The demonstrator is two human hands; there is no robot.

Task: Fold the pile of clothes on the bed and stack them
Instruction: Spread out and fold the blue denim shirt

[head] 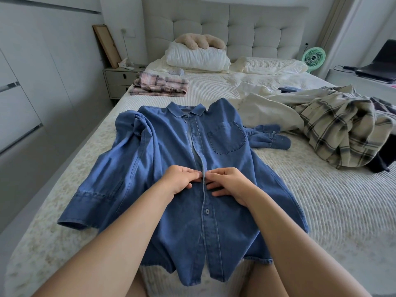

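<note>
Shirt: your blue denim button-up shirt point(171, 168) lies front-up, spread flat on the near part of the cream quilted bed point(321, 200).
Left hand point(180, 181): your fingertips pinch the placket's left edge.
Right hand point(227, 183): curled fingers pinch the opposite edge.
Pile: plaid and white clothes point(334, 125) heaped far right.
Folded: pink plaid garment point(159, 85) far left.

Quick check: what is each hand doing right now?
Left hand: pinching the front edge of the denim shirt at mid-chest.
Right hand: pinching the opposite front edge, fingertips nearly meeting the left's.
</note>
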